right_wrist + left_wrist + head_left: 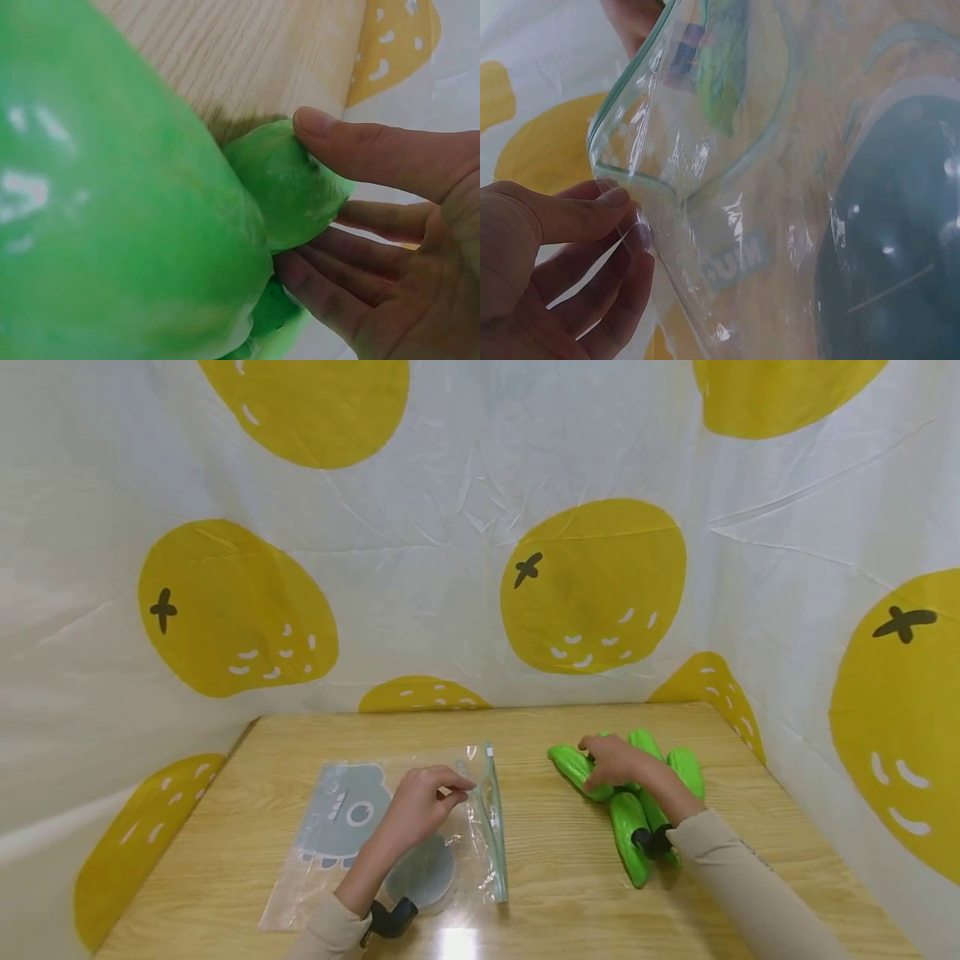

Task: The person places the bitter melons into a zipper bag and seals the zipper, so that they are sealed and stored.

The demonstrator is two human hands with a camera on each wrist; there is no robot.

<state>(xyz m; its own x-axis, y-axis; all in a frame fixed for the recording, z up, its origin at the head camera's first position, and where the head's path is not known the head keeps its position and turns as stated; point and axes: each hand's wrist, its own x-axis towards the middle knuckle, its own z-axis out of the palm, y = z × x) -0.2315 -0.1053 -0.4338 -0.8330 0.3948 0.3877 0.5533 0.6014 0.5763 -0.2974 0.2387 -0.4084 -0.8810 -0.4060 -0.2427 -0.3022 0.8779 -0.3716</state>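
Bag (341,818), lettering (735,264) blurred, pinched by left hand (420,803).

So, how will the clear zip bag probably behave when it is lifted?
The bag will probably sag floppily, since it bends beside the pinching left hand. It seems light, being thin and see-through; its glossy surface might slip.

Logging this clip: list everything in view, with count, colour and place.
Cucumber-like pieces: at least five, bright green, clustered at the table's right; the right arm hides parts.
Zip bag: one, clear with blue-grey cartoon print and greenish zip edge, on the table's left.
Table: one, light wood, beneath everything.
Backdrop: white with yellow fruit prints, around the table.
Wrist devices: two, black, one per wrist.
Sleeves: two, beige, on both forearms.
Left hand: one, pinching the bag's edge.
Right hand: one, gripping a green piece.
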